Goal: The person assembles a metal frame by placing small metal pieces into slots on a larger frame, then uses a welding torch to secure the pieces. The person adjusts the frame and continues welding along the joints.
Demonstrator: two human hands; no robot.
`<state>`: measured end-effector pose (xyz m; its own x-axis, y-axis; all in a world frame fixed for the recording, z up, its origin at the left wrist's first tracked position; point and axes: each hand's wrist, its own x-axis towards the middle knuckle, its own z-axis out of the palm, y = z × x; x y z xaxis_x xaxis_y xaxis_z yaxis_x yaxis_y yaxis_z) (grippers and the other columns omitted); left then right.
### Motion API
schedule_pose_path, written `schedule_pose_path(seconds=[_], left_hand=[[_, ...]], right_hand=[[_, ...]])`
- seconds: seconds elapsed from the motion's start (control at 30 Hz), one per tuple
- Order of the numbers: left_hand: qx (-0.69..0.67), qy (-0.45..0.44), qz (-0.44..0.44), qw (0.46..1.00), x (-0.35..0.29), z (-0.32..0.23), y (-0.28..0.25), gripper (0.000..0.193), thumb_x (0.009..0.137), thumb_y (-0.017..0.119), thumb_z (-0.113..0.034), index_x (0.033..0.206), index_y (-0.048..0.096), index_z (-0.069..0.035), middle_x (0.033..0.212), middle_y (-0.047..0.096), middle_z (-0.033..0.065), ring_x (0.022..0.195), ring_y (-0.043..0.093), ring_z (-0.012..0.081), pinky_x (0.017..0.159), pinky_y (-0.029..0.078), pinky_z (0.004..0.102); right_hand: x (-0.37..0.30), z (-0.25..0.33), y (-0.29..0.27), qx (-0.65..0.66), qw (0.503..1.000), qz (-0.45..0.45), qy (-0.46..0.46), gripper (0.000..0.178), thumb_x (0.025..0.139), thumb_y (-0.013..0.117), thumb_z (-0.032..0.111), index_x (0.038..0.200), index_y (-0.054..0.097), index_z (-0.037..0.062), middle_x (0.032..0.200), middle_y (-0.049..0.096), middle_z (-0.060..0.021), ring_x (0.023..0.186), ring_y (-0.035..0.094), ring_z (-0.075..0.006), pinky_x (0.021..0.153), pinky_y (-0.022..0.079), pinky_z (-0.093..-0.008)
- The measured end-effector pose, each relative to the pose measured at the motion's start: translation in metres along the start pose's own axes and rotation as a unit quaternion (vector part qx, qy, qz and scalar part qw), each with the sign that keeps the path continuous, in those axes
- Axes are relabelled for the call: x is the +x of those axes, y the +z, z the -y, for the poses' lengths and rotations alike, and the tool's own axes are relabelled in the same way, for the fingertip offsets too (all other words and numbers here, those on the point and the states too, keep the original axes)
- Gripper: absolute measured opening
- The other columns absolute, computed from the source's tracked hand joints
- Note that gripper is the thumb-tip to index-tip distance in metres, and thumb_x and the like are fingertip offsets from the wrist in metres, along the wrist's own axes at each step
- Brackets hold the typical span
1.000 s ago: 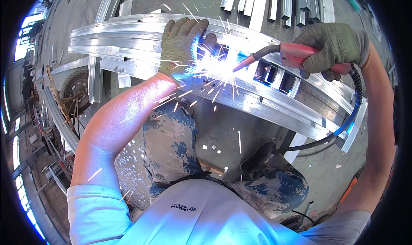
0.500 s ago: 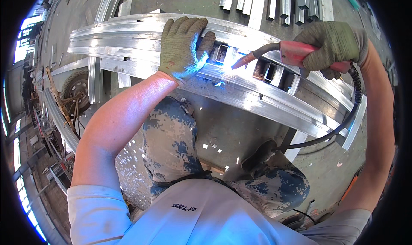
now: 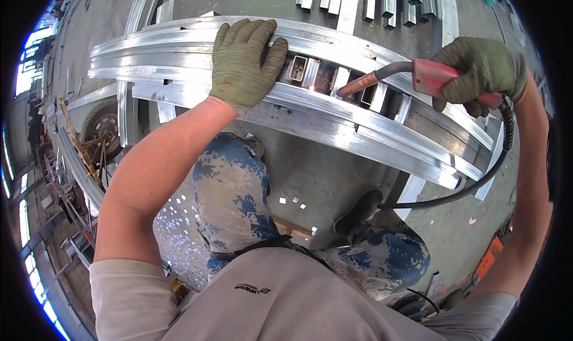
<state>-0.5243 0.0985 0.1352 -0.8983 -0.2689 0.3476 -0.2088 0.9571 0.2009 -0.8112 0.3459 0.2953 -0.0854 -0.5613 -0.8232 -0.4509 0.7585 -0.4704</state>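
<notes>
My left hand (image 3: 245,63) wears a green glove and lies with fingers stretched out across long, shiny square metal tubes (image 3: 298,111). In the closed gloved fingers of my right hand (image 3: 480,69) is a red-handled welding torch (image 3: 431,78). Its copper nozzle (image 3: 358,85) points down and left over short cross pieces of tube (image 3: 310,75) set between the long ones. A small glowing spot (image 3: 311,88) shows on the metal left of the nozzle; no arc burns. A black torch cable (image 3: 459,189) curves down from the handle.
More metal tubes (image 3: 388,0) lie on the floor at the far side. A wheel (image 3: 102,129) with a wooden stick beside it stands at the left. Small pale scraps (image 3: 283,200) dot the floor near my knees (image 3: 233,186). An orange object (image 3: 490,256) sits at the lower right.
The bright blue arc and sparks have gone out. The torch has moved right, away from the glowing spot. My left hand remains on the tubes as the view shifts slightly.
</notes>
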Motion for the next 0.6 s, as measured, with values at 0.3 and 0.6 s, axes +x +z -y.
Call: schedule_pose_path(seconds=[0.3, 0.6], left_hand=[[-0.015, -0.018, 0.036, 0.999, 0.0046, -0.0025, -0.0011, 0.045, 0.1, 0.06, -0.039, 0.128, 0.068, -0.005, 0.128, 0.068, 0.016, 0.126, 0.058, 0.0382, 0.118, 0.032, 0.0554], [0.023, 0.038, 0.006, 0.999, 0.0014, 0.0065, 0.0062, 0.04, 0.098, 0.064, -0.036, 0.128, 0.067, -0.01, 0.127, 0.068, 0.0122, 0.125, 0.058, 0.0331, 0.115, 0.035, 0.0531]], right_hand=[[0.0029, -0.0084, -0.0013, 0.017, 1.0, 0.016, -0.007, 0.041, 0.081, 0.085, 0.02, 0.109, 0.071, -0.0074, 0.081, 0.077, -0.0177, 0.048, 0.066, -0.0171, 0.041, 0.054, -0.0285], [0.0018, -0.0088, 0.0006, 0.027, 1.0, 0.01, -0.006, 0.042, 0.08, 0.085, 0.018, 0.111, 0.071, -0.0061, 0.08, 0.076, -0.0167, 0.047, 0.065, -0.0173, 0.04, 0.053, -0.0287]])
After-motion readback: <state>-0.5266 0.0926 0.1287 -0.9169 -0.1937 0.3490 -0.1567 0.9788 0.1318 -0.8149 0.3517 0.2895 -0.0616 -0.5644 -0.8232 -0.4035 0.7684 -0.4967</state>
